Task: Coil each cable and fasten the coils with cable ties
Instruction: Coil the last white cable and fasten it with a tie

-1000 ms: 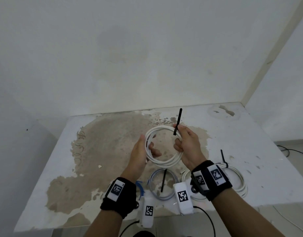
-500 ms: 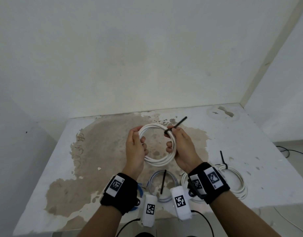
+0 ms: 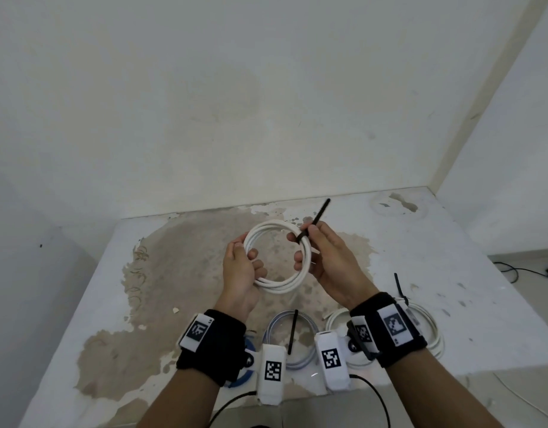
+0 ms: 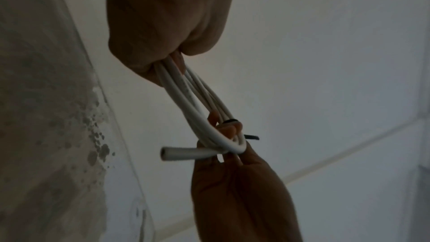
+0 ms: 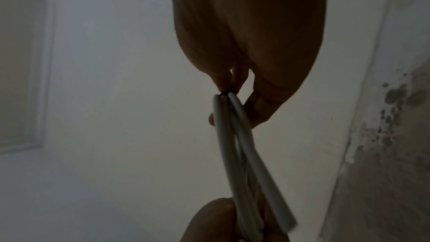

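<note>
Head view gave me a white table (image 3: 451, 242) with a worn brown patch, set into a corner of pale walls. Near its front edge lay a grey coil (image 3: 309, 362) and a tied white coil (image 3: 433, 332). Above the middle I held the white cable coil (image 3: 275, 285): my left hand (image 3: 238, 273) curled round its left side, my right hand (image 3: 331, 267) pinching the black cable tie (image 3: 312, 222) wrapped over its right side.

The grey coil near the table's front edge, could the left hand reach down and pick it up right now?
Probably not yet. The left hand grips the white coil, which the right hand is fastening with a black tie. The grey coil lies close below with nothing covering it, so the path is free once that hand lets go.
</note>
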`<state>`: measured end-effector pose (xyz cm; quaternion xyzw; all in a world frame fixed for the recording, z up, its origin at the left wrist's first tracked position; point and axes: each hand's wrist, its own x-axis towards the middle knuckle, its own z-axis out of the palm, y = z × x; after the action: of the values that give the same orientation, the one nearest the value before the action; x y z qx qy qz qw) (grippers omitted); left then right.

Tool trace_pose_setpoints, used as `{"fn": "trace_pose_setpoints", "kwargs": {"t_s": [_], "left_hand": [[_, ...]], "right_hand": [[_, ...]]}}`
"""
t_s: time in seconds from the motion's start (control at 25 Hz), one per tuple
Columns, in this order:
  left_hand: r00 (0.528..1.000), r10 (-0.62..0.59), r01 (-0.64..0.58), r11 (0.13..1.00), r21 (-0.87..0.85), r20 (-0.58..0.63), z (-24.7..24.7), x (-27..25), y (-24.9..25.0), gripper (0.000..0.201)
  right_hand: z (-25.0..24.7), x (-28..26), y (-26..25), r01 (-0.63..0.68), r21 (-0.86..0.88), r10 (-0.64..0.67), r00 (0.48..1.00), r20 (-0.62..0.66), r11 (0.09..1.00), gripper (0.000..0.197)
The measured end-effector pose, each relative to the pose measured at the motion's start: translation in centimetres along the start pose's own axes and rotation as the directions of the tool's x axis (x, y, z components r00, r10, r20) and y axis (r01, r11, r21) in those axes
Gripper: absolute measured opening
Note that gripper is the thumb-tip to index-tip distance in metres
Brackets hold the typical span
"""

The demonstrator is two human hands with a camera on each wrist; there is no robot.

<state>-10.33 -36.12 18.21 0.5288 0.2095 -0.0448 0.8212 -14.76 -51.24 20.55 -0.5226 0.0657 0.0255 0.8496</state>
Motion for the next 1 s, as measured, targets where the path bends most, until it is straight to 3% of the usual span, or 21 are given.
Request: {"fn": "trace_pose_setpoints", "kwargs": {"t_s": [0.08, 0.2, 0.32, 0.4, 0.48, 0.64, 0.76, 0.84, 0.92, 1.0], "left_hand": [[0.999, -0.044, 0.043, 0.997, -0.062, -0.014, 0.0, 0.2, -0.2, 0.029], [0.995, -0.091, 0.092, 0.995, -0.045, 0.033, 0.0, -0.7, -1.2, 0.025], [0.989, -0.076, 0.036, 0.954, 0.298, 0.126, -1.0, -1.4, -2.6, 0.027], [0.984, -0.017, -0.080, 0.844, 0.531, 0.175, -2.0, -1.2, -2.6, 0.033], [0.967, 0.114, -0.237, 0.722, 0.650, 0.227, -2.4, -1.0, -1.2, 0.043], [0.859, 0.269, -0.507, 0.562, 0.654, 0.435, -0.9, -0.2, 2.8, 0.038], [0.749, 0.207, -0.632, 0.509, 0.584, 0.630, 0.3, 0.1, 4.2, 0.037], [0.674, 0.132, -0.702, 0.423, 0.574, 0.727, 1.2, -0.7, 4.5, 0.040], [0.645, 0.132, -0.732, 0.388, 0.560, 0.753, 1.9, -1.2, 4.3, 0.041], [0.680, 0.195, -0.702, 0.452, 0.551, 0.707, 2.0, -1.2, 4.2, 0.040]], "right_hand": [[0.5, -0.2, 0.2, 0.030, -0.062, -0.030, 1.000, 0.001, 0.998, 0.015], [1.6, 0.2, 0.7, 0.066, -0.026, -0.069, 0.989, -0.134, 0.997, 0.012], [1.9, 0.7, 0.4, 0.094, -0.100, -0.113, 0.973, -0.201, 0.991, 0.013], [1.7, 0.7, 0.0, 0.079, -0.158, -0.110, 0.974, -0.198, 0.984, 0.013], [1.4, 0.7, -0.4, 0.047, -0.202, -0.087, 0.977, -0.197, 0.978, 0.013], [1.3, 0.6, -0.7, -0.020, -0.275, -0.021, 0.990, -0.142, 0.961, 0.017], [1.4, 0.6, -1.2, -0.025, -0.260, 0.009, 0.998, -0.061, 0.965, 0.016], [1.4, 0.5, -1.7, -0.014, -0.261, 0.010, 1.000, -0.019, 0.965, 0.017], [1.4, 0.4, -2.0, 0.002, -0.275, 0.003, 1.000, 0.019, 0.961, 0.020], [1.2, 0.2, -2.0, 0.017, -0.306, -0.004, 0.999, 0.041, 0.952, 0.024]]}}
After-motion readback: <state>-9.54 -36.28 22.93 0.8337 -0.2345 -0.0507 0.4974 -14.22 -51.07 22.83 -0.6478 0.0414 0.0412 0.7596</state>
